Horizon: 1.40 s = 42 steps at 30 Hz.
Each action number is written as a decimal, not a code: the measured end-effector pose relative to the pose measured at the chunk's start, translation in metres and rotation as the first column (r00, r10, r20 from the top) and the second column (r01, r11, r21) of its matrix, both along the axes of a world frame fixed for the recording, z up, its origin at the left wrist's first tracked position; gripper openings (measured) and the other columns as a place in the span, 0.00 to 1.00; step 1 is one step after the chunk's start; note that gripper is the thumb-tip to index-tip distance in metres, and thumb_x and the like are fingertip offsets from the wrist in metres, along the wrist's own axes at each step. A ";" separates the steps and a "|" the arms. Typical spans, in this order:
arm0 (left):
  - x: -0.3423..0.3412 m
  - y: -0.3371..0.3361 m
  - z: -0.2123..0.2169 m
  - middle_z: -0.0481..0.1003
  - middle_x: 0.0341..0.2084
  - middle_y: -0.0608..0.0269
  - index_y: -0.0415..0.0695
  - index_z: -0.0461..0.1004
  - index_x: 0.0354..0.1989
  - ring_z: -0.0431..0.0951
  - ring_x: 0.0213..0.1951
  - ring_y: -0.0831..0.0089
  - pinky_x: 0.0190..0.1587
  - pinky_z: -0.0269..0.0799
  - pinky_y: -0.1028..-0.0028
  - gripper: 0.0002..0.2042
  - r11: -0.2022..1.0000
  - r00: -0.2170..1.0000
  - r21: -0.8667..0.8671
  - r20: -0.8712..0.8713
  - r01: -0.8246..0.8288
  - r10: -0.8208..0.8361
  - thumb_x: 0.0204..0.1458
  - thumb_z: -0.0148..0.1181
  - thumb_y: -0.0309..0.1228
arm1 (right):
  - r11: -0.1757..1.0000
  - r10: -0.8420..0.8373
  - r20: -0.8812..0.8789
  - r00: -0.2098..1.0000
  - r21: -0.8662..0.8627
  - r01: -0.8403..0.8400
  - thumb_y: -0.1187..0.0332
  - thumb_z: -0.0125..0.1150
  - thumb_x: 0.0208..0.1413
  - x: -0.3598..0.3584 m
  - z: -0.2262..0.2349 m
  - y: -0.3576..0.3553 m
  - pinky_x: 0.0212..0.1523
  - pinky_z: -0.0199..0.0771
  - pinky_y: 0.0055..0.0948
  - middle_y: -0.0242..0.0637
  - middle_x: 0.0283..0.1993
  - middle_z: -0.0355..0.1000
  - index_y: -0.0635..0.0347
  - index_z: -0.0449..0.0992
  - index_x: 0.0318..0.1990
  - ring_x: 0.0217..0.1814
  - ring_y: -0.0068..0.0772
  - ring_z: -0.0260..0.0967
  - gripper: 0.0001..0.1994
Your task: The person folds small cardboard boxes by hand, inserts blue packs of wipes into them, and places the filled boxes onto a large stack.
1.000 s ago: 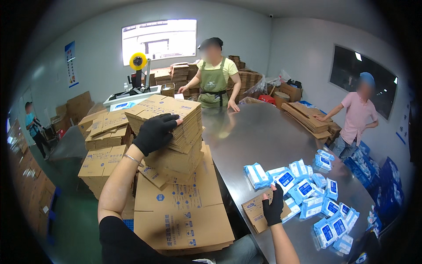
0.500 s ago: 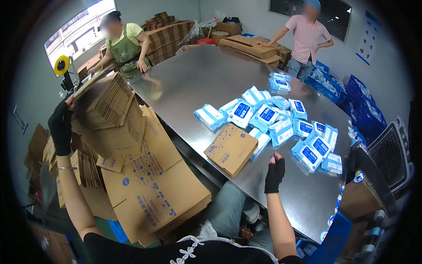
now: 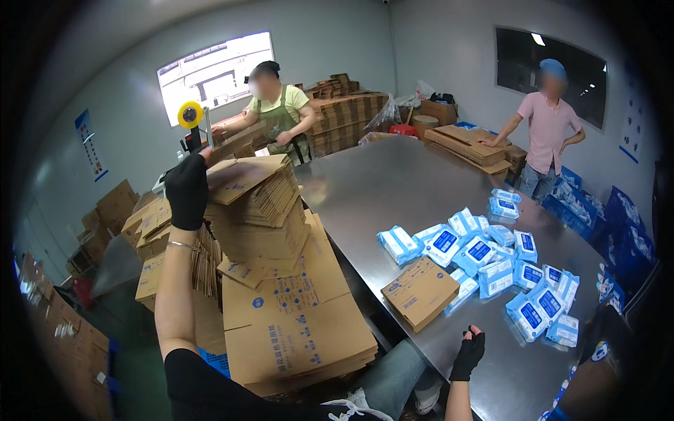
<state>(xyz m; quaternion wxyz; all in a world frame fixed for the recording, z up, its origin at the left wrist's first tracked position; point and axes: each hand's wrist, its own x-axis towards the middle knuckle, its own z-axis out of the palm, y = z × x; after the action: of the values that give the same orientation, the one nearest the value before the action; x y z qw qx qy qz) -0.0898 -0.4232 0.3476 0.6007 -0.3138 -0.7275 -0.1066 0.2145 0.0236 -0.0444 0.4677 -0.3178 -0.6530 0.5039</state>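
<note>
Though right grip (image 3: 469,356) empty, left grip (image 3: 187,191) around a flat carton (image 3: 237,144), packs (image 3: 570,198) inside a blue crate (image 3: 566,215).

Flat carton (image 3: 239,142) raised and tilted, small carton (image 3: 420,292) lying on the table (image 3: 372,186).
The flat brown carton, a little blurred, is held at its near end by the left hand (image 3: 187,192), over an uneven stack of folded cartons (image 3: 254,210) at left. The small carton, also brown, with blue print on its upper face, lies at the table's near edge, just beside the blue-and-white wipe packs (image 3: 479,254).
</note>
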 end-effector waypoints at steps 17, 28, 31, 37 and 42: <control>0.209 0.344 -0.262 0.74 0.50 0.55 0.42 0.72 0.54 0.73 0.54 0.62 0.57 0.67 0.63 0.21 -0.069 -0.308 0.300 0.931 0.951 -0.198 0.53 0.61 0.36 | 0.962 0.214 -0.126 0.969 -0.147 -0.231 0.67 0.63 0.51 0.175 0.131 0.043 0.57 0.65 0.30 0.39 0.57 0.65 0.63 0.59 0.63 0.58 0.28 0.62 0.32; 0.336 0.478 -0.309 0.66 0.50 0.58 0.43 0.48 0.66 0.67 0.53 0.72 0.52 0.66 0.71 0.42 0.659 -0.998 0.751 0.065 0.045 -0.006 0.50 0.64 0.51 | 0.880 0.382 0.204 0.901 -0.377 -0.288 0.60 0.63 0.50 0.182 0.087 0.077 0.42 0.72 0.33 0.38 0.45 0.73 0.60 0.68 0.53 0.42 0.36 0.73 0.24; 0.325 0.488 -0.326 0.67 0.47 0.58 0.50 0.50 0.65 0.69 0.48 0.70 0.48 0.69 0.65 0.41 0.478 -0.868 0.836 0.427 0.270 -0.255 0.48 0.64 0.53 | 0.838 0.289 -0.106 0.951 -0.452 -0.305 0.63 0.63 0.51 0.190 0.085 0.089 0.40 0.72 0.25 0.33 0.43 0.71 0.63 0.69 0.53 0.41 0.26 0.70 0.23; 0.276 0.481 -0.335 0.69 0.46 0.61 0.48 0.59 0.58 0.69 0.45 0.70 0.42 0.66 0.69 0.34 0.713 -0.984 0.697 0.064 -0.077 -0.169 0.47 0.65 0.51 | 0.793 0.277 -0.108 0.955 -0.535 -0.291 0.66 0.57 0.54 0.225 0.044 0.106 0.16 0.55 0.19 0.40 0.39 0.74 0.65 0.72 0.49 0.15 0.19 0.58 0.17; 0.263 0.477 -0.380 0.70 0.42 0.62 0.47 0.63 0.54 0.68 0.40 0.71 0.33 0.64 0.70 0.27 0.751 -0.927 0.618 0.374 0.234 -0.018 0.47 0.65 0.41 | 0.804 0.139 0.044 0.989 -0.588 -0.087 0.66 0.58 0.54 0.207 0.048 0.101 0.18 0.58 0.19 0.38 0.38 0.74 0.64 0.73 0.48 0.17 0.19 0.61 0.16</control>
<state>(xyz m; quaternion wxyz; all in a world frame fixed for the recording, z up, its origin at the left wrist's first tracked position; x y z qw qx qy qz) 0.1731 0.0542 -0.0325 -0.6144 -0.2476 -0.5803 -0.4738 0.4211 0.1245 0.0031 0.2887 -0.4278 -0.5036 0.6929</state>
